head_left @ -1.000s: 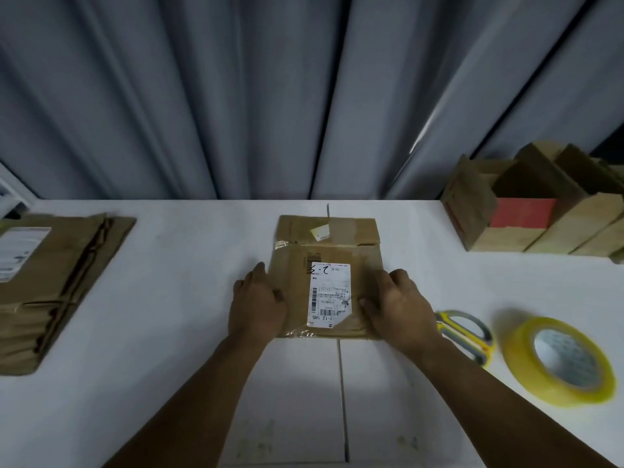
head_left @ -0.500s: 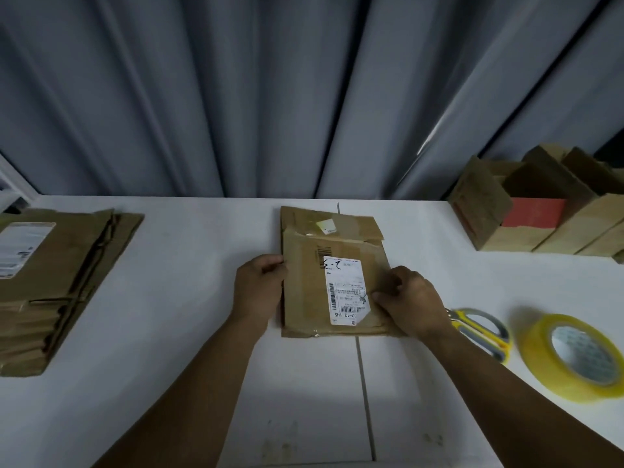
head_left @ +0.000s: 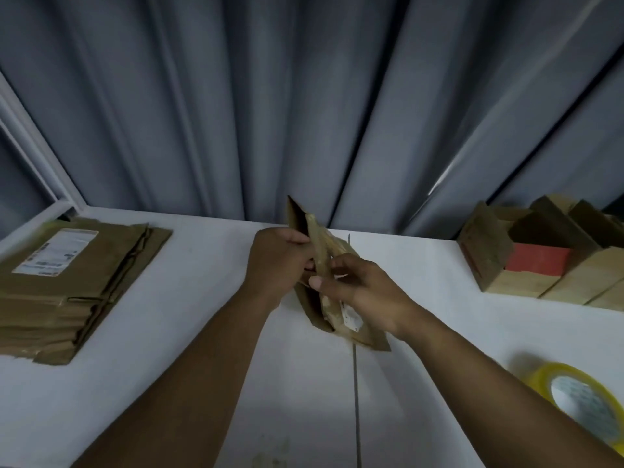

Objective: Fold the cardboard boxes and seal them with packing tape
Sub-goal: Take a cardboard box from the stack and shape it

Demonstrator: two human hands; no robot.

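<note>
Through the head camera I see the box (head_left: 320, 248) at the middle of the frame, tipped up on edge above the white bench (head_left: 169, 383). Its panels are spread slightly apart. A white label (head_left: 351, 318) shows low on its right face. I cannot tell whether its lower corner touches the bench.

My left hand (head_left: 277, 261) grips the box from 9 o'clock, with the fingers curled onto the left panel. My right hand (head_left: 358, 288) pinches the right panel from 4 o'clock, with the thumb (head_left: 320, 282) pressed against the near edge. The picture is blurred around both hands, so the finer finger placement is unclear.

At 9 o'clock, well apart from the box, a stack (head_left: 67, 288) of flattened cartons lies on the bench, the top one bearing a label. At 3 o'clock a row of cartons (head_left: 574, 278) stands with flaps up, and one shows something red (head_left: 537, 261) inside. At 4 o'clock, near the frame edge, a yellow tape roll (head_left: 540, 380) lies flat. A grey curtain (head_left: 304, 96) hangs at 12 o'clock.
</note>
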